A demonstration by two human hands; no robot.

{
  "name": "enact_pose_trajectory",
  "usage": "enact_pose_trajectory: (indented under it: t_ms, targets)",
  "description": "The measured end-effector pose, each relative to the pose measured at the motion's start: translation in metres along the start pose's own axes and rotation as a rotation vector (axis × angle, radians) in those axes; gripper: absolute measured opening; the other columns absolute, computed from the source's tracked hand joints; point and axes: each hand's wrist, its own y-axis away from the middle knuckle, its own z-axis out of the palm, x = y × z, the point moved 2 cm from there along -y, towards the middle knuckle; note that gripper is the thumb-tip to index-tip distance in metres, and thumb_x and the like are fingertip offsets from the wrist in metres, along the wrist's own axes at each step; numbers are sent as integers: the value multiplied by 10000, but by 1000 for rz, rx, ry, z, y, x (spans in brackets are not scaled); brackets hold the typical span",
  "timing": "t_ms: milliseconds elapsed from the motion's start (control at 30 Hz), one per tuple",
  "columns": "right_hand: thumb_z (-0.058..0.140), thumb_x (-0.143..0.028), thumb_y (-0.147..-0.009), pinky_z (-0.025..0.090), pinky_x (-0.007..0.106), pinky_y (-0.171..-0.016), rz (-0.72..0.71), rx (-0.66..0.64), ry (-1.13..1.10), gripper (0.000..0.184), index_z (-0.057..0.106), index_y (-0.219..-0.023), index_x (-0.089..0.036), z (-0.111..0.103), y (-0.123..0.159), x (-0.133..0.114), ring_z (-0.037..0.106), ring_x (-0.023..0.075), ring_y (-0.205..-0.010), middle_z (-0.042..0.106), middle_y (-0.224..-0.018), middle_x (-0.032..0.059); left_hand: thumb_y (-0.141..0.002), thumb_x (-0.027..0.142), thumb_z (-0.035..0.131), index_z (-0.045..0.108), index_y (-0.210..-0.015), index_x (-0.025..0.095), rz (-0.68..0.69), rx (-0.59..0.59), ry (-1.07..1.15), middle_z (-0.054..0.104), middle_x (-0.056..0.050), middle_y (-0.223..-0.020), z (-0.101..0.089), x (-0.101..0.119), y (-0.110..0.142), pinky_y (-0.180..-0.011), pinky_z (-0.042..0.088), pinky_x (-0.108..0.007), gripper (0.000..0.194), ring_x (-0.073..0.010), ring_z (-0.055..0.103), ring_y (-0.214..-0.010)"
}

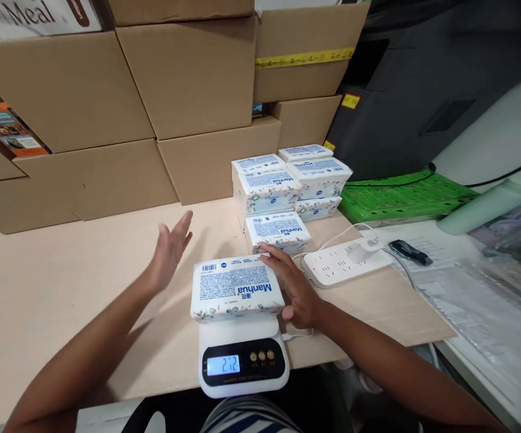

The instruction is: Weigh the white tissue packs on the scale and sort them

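Observation:
A white pack of tissues [237, 287] with blue print lies flat on a white digital scale [243, 361], whose lit display seems to read 272. My right hand [299, 288] is at the pack's right end, fingers spread and fingertips at its far right corner; it does not grip the pack. To the left, my left hand [169, 249] hovers above the table, fingers stretched out, holding nothing. Beyond the scale stands a stack of like tissue packs [269, 189], with one lower pack [278, 231] at its front.
Cardboard boxes [188, 78] form a wall along the table's back. A white power strip [346, 264] with a plugged-in charger and cables lies right of the packs. Farther right are a green plastic crate [409, 195] and a dark cable bundle [410, 252].

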Motion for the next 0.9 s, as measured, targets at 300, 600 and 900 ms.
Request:
enact_pose_trajectory:
  t_ms: [300, 600, 900]
  targets:
    - [197, -866, -1048, 590, 602, -1148, 164, 430, 15, 846, 458, -1661, -345, -24, -5, 23, 558, 374, -1533, 468, -1708, 145, -1051, 813, 95, 196, -1800, 167, -163, 112, -59, 70, -147, -1900, -2, -31, -91, -1425, 143, -461, 994, -282, 78, -1773]
    - [279, -970, -956, 580, 669, -1152, 84, 129, 127, 978, 295, -1732, -375, -21, 0, 13, 522, 446, -1563, 425, -1725, 167, -1071, 809, 253, 482, -1655, 197, -48, 148, 171, 382, -180, -1820, -9, -20, -38, -1364, 329, -620, 877, -379, 383, -1684]
    - [168, -933, -989, 426, 689, -1293, 128, 275, -11, 985, -7, -1804, -408, -12, 4, 6, 174, 398, -1752, 19, -1920, 27, -1000, 899, 234, 221, -1775, 255, -248, 251, 128, 149, -133, -1901, -4, -59, 70, -1427, 195, -571, 1008, -368, 160, -1760]
